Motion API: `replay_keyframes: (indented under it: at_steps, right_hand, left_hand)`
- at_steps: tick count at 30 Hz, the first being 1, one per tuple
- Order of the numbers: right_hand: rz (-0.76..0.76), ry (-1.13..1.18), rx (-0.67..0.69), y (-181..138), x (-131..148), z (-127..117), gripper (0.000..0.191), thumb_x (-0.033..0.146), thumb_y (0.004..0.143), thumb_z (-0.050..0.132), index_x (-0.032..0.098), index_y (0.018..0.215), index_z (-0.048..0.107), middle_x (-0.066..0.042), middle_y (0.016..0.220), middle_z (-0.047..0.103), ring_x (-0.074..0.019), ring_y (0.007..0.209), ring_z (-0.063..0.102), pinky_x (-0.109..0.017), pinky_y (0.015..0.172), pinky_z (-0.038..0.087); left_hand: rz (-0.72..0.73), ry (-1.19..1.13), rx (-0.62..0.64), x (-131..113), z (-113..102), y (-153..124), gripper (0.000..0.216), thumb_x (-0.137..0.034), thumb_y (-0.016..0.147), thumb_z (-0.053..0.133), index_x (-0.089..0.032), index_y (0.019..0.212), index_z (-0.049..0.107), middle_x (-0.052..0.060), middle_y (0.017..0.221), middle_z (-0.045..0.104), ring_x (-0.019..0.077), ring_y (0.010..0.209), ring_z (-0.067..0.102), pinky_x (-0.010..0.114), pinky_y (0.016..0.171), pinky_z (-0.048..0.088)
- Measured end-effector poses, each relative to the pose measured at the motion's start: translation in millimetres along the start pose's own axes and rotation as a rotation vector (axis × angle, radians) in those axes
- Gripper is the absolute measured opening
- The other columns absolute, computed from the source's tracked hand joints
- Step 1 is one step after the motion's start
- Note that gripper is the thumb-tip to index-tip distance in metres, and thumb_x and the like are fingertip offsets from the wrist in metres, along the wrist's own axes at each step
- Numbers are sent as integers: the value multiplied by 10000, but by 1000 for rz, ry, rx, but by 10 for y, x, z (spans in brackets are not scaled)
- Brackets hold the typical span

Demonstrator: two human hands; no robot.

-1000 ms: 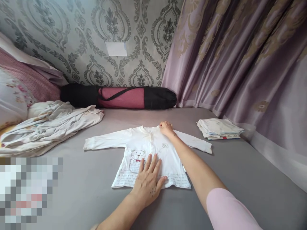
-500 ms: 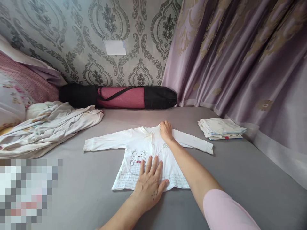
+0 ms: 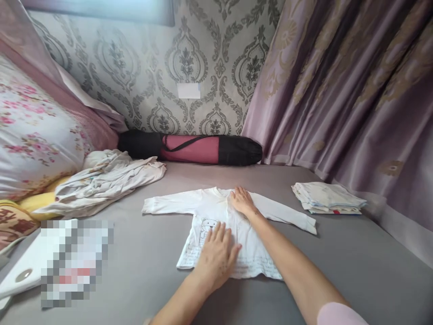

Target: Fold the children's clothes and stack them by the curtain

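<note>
A small white long-sleeved shirt (image 3: 209,212) with a bear print lies spread flat, front up, on the grey bed sheet (image 3: 338,266). My left hand (image 3: 216,255) rests flat and open on its lower front, fingers stretched out over the bear print. My right hand (image 3: 241,200) lies flat and open near the collar, on the shirt's right shoulder. Both sleeves are stretched out to the sides.
A folded stack of white clothes (image 3: 326,197) sits at the right by the purple curtain (image 3: 355,99). A heap of crumpled pale garments (image 3: 108,180) lies at the left beside floral pillows (image 3: 34,135). A rolled red and black bag (image 3: 199,149) lies along the wall.
The view has swung left and up, showing more of the pillows. My right hand has slid slightly down from the collar; my left hand stays pressed on the shirt's lower front.
</note>
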State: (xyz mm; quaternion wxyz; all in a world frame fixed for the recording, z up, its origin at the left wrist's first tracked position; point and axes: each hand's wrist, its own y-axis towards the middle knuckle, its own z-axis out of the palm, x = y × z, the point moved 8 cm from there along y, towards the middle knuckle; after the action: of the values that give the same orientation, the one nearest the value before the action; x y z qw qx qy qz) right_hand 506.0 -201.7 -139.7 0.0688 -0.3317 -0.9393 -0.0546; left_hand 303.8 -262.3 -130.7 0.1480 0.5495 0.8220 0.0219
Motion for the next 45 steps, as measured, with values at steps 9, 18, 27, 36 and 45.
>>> replay_keyframes:
  at_steps: [9,18,27,36,45]
  right_hand:
    - [-149,136,18,307,731,-102,351,267,1004,342,224,1231,607,-49,1278,616,-197,1190,506,-295,995,331]
    - [-110,138,60,459,736,156,244,312,966,472,208,1130,619,-117,1257,552,-273,1201,431,-371,974,316]
    - [-171,206,-84,461,742,162,205,230,1000,376,195,1105,549,-95,1156,626,-239,1092,494,-353,917,318]
    - [-196,75,-126,427,781,235,267,278,1014,343,214,1120,580,-111,1182,577,-249,1096,473,-372,907,356]
    - [-219,226,63,476,584,-60,429,220,1006,268,190,1398,440,-84,1414,510,-172,1282,457,-295,1047,341]
  left_hand:
    - [-79,122,-28,230,-17,26,549,-422,981,341,-39,1328,526,209,1421,495,357,1382,368,531,1128,327]
    - [-125,96,30,255,-5,16,686,-536,944,375,-33,1405,445,221,1485,401,363,1422,284,559,1150,265]
    - [-264,82,78,384,139,-78,828,-693,905,240,-129,1509,306,179,1580,205,397,1460,142,702,1107,153]
    - [-302,111,138,368,172,-82,797,-666,904,304,-144,1507,314,178,1578,200,424,1450,149,742,1077,137]
    - [-334,129,107,330,-45,-18,628,-501,981,277,-95,1436,425,195,1528,337,379,1435,248,692,1082,231]
